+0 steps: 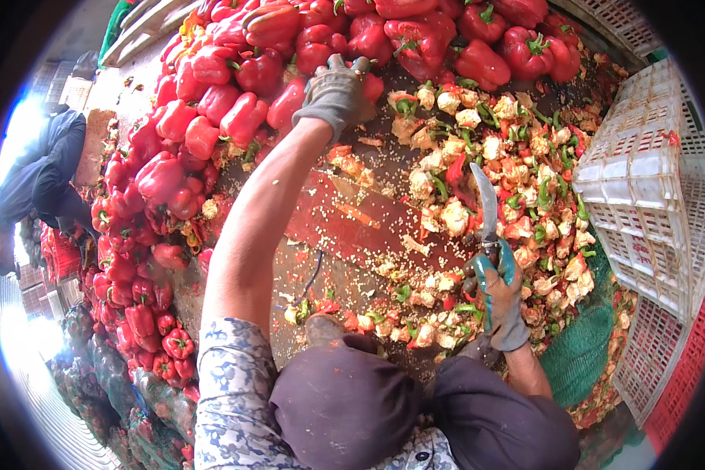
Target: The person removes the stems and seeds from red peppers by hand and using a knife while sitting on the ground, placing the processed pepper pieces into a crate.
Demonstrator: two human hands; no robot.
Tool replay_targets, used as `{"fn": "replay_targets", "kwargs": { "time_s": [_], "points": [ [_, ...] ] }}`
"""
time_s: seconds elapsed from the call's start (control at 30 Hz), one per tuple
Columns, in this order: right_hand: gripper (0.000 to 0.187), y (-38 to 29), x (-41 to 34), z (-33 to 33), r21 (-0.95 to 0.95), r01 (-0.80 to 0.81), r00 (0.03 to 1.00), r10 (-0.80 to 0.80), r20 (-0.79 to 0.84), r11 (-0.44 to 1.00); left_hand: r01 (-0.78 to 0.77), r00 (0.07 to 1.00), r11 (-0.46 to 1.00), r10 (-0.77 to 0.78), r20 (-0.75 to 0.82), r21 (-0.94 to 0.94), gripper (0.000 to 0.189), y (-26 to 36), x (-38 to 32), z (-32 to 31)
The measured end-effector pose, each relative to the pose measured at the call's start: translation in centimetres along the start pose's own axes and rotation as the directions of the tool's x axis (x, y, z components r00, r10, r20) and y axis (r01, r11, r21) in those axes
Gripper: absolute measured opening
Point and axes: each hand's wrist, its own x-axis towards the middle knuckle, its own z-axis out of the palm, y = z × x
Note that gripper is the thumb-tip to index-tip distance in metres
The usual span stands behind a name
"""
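Note:
My left hand (pixel 336 91), in a grey work glove, reaches forward onto the near side of a large heap of red bell peppers (pixel 273 23). Its fingertips touch the heap; whether it grips a pepper cannot be told. My right hand (pixel 496 291), in a grey and teal coated glove, holds a curved-blade knife (pixel 486 197) by its dark handle, with the blade pointing away from me. Below and beyond the knife lie many cut pepper cores (pixel 455 217) with green stems and pale seeds. Loose seeds cover the red and brown work surface (pixel 352 217) between my hands.
White plastic crates (pixel 634 170) stand at the right, a red crate (pixel 684 376) below them. Green netting (pixel 581 352) lies near my right knee. Filled mesh sacks (pixel 100 376) stand at lower left. Another person (pixel 50 164) in dark clothing bends at the far left. A wooden pallet (pixel 153 29) is at top left.

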Motion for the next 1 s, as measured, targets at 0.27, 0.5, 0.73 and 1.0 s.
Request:
{"fn": "replay_targets", "kwargs": {
  "time_s": [0.27, 0.5, 0.73, 1.0],
  "points": [
    [0.031, -0.7, -0.7, 2.3, -0.113, -0.043, 0.995, 0.053, 0.088, 0.993, 0.192, 0.978, 0.35, 0.005, 0.207, -0.917, 0.056, -0.2, -15.8, 1.0],
    [0.048, 1.3, 0.4, 4.9, -0.533, 0.301, 0.939, -0.147, 0.312, 0.791, -0.151, 0.928, 0.788, -0.095, -0.36, -0.597, 0.051, 2.7, -20.8, 7.3],
    [0.054, 1.4, 0.4, 6.6, -0.655, 0.385, 0.921, -0.22, 0.323, 0.65, -0.06, 0.897, 0.789, -0.226, -0.38, -0.611, 0.037, 4.4, -21.6, 7.0],
    [0.061, 1.5, 0.4, 7.4, -0.791, 0.361, 0.93, -0.128, 0.345, 0.495, 0.031, 0.851, 0.721, -0.382, -0.361, -0.692, 0.036, 5.5, -21.2, 6.2]
  ]
}}
